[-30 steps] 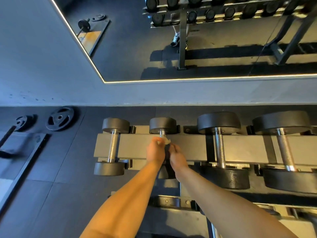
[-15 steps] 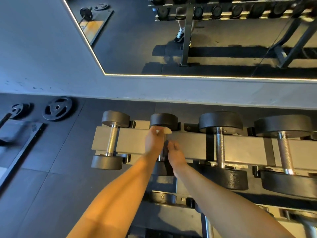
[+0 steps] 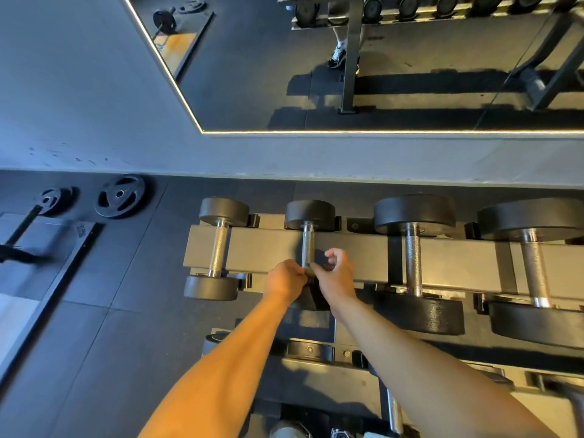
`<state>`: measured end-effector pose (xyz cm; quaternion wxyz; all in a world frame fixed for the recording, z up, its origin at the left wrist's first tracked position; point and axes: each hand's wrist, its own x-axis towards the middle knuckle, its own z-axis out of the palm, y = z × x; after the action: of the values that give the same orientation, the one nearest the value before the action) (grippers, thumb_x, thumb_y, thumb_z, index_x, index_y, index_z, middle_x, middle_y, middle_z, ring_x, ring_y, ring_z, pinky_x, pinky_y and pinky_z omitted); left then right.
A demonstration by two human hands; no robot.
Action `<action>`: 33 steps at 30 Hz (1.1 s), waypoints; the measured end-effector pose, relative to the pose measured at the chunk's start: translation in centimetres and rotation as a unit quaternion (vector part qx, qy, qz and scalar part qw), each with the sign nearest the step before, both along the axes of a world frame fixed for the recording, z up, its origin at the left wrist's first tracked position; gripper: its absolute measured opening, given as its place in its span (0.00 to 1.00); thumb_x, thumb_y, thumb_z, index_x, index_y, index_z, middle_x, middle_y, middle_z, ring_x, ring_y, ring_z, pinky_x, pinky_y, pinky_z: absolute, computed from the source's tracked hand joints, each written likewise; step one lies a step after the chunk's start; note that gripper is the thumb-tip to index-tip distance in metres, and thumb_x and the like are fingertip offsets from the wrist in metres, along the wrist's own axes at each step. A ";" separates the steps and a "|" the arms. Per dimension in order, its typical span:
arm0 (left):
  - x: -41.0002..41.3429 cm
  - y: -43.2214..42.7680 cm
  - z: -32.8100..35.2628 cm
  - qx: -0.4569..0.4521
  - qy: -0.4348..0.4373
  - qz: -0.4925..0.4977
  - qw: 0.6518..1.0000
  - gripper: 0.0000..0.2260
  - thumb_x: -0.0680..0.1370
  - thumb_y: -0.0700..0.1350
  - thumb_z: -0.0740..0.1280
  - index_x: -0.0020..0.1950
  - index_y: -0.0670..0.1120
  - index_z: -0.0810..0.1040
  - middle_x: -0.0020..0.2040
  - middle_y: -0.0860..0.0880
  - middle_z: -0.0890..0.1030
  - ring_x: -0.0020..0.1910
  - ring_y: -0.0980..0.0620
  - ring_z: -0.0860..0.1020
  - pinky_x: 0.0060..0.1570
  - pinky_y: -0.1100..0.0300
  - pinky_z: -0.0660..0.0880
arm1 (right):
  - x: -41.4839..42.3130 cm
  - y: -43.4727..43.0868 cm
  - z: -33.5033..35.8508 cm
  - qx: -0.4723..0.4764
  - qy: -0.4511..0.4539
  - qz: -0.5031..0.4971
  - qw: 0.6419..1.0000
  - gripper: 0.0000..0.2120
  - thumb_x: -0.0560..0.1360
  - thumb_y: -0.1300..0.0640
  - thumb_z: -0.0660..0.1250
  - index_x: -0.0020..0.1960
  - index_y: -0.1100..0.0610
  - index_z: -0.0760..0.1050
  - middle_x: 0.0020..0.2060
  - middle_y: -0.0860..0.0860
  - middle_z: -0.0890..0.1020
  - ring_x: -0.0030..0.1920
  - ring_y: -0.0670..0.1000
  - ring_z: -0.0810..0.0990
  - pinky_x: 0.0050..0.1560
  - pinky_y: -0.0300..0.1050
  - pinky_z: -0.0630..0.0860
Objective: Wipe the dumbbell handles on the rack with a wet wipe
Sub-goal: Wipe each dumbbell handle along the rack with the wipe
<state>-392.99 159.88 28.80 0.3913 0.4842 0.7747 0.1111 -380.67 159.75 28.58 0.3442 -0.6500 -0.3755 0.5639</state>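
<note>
Hands meet at the near end of one handle (image 3: pixel 307 245), on the second dumbbell (image 3: pixel 309 213) from the left. Left hand (image 3: pixel 286 279) is clenched round that end. Right hand (image 3: pixel 336 275) touches it from the other side with fingers curled, and whether it holds anything I cannot tell. The wipe cannot be made out, since the fists cover that spot. This dumbbell's near head is mostly hidden under the wrists.

Four dumbbells lie side by side across the top of the rack (image 3: pixel 262 254), growing larger toward the right: the first (image 3: pixel 218 246), the one being handled, the third (image 3: pixel 414 257) and the fourth (image 3: pixel 534 263). That makes four steel handles, three of them untouched. The fourth dumbbell's heads are cut off by the right edge. A lower tier (image 3: pixel 331 377) shows between the forearms, and what it carries is hard to read.

Two plates sit on the floor at left. One plate (image 3: pixel 121 196) lies loose, and the other is on a bar (image 3: pixel 22 227) that runs out of view. Mirror (image 3: pixel 252 74) on the wall reflects a rack, one shoe and part of a leg, cropped at the top.
</note>
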 end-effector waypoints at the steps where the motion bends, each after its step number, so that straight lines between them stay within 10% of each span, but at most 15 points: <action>1: 0.3 -0.4 0.3 0.022 0.001 0.005 1.000 0.06 0.81 0.46 0.66 0.56 0.49 0.80 0.50 0.48 0.83 0.49 0.50 0.81 0.50 0.57 0.78 | 0.0 0.0 0.0 0.016 -0.010 0.001 1.000 0.16 0.77 0.55 0.72 0.60 0.45 0.70 0.58 0.48 0.68 0.56 0.47 0.72 0.53 0.43 0.74; 7: 2.1 -1.7 0.7 0.169 -0.189 0.079 0.964 0.13 0.84 0.41 0.62 0.54 0.62 0.73 0.50 0.49 0.81 0.47 0.55 0.82 0.45 0.63 0.77 | 0.1 1.3 0.6 0.036 0.043 0.077 0.995 0.11 0.78 0.55 0.71 0.58 0.46 0.75 0.53 0.47 0.78 0.55 0.48 0.77 0.52 0.43 0.76; 14: 1.1 -2.3 -0.2 0.146 -0.218 0.099 0.960 0.32 0.79 0.40 0.71 0.76 0.62 0.61 0.66 0.61 0.73 0.63 0.60 0.76 0.61 0.60 0.78 | -0.3 3.5 0.0 0.053 -0.049 0.056 0.996 0.07 0.80 0.62 0.64 0.48 0.52 0.78 0.47 0.46 0.80 0.49 0.48 0.79 0.52 0.47 0.80; 19: 2.3 -2.0 -0.5 0.112 -0.160 0.150 0.969 0.20 0.83 0.49 0.64 0.74 0.60 0.65 0.64 0.59 0.76 0.63 0.56 0.76 0.53 0.64 0.73 | -1.1 6.0 -0.7 0.125 -0.097 -0.041 0.987 0.10 0.80 0.64 0.63 0.51 0.51 0.79 0.55 0.50 0.76 0.53 0.47 0.76 0.49 0.32 0.71; 33: 2.7 -2.2 -0.6 0.094 -0.092 0.112 0.985 0.14 0.86 0.56 0.54 0.69 0.65 0.72 0.47 0.63 0.79 0.46 0.63 0.77 0.42 0.66 0.71 | -1.2 3.3 -3.5 0.134 -0.147 0.018 0.980 0.06 0.78 0.63 0.67 0.51 0.54 0.81 0.51 0.50 0.82 0.51 0.47 0.79 0.46 0.28 0.68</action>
<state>-390.31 157.68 28.18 0.3991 0.4165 0.7707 0.2706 -381.89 163.10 25.05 0.3587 -0.6668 -0.5059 0.4133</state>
